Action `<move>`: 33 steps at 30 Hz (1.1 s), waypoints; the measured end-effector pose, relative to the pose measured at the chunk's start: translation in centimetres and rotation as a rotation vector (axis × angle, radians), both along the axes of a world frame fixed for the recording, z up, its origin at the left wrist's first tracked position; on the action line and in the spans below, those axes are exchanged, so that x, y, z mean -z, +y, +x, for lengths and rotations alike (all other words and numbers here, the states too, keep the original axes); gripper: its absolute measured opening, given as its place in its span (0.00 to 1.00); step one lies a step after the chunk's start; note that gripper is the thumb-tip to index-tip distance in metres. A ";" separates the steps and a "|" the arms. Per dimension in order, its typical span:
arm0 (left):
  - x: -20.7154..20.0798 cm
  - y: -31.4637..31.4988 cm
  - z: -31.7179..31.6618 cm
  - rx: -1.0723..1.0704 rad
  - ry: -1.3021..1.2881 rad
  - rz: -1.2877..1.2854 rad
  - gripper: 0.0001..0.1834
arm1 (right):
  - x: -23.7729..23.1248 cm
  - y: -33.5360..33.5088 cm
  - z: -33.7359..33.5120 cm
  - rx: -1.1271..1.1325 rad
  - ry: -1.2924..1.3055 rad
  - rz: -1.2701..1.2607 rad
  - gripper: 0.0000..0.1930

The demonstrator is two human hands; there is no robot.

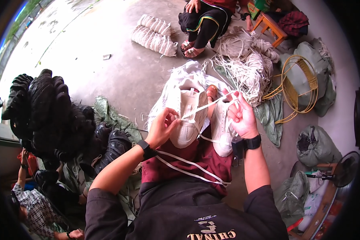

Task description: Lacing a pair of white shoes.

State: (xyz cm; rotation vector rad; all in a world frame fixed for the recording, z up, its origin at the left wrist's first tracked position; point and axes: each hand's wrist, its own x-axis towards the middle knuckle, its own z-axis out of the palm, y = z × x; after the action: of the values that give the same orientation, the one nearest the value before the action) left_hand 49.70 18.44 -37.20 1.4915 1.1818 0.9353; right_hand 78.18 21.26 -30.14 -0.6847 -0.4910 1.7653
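A white sneaker (184, 135) rests on my lap, its toe toward me. A white shoelace (206, 106) runs from its lower eyelets up to my right hand (243, 116), whose fingers are closed on it. My left hand (166, 125) is at the left edge of the same sneaker, thumb and fingers pinched on the lace by the eyelets. Beside it, to the right, lies a second white sneaker (221, 134), partly behind my right hand. A loose length of lace loops across my dark red trousers (188, 162).
A big heap of black shoes (48, 116) stands at left. Bundled white laces (154, 36) lie on the floor ahead. A seated person (206, 20) is beside a tangled lace pile (244, 60). To the right are a yellow wire frame (286, 90), green sacks (314, 146) and a fan (345, 170).
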 end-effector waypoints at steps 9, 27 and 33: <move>-0.1 0.2 0.2 -0.151 0.029 0.160 0.27 | -0.4 0.5 -1.5 -0.051 -0.013 0.026 0.16; 2.0 2.1 1.2 0.236 0.164 0.305 0.53 | 2.0 3.4 0.2 0.257 -0.255 -0.102 0.12; 2.4 2.2 1.1 0.240 0.143 0.290 0.53 | 1.9 2.4 -1.5 0.320 -0.381 -0.200 0.13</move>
State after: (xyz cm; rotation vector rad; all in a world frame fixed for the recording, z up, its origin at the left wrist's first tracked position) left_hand 50.80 20.61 -39.57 1.9140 0.9667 0.8725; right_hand 76.73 23.63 -32.04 -1.1847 -0.4335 1.3959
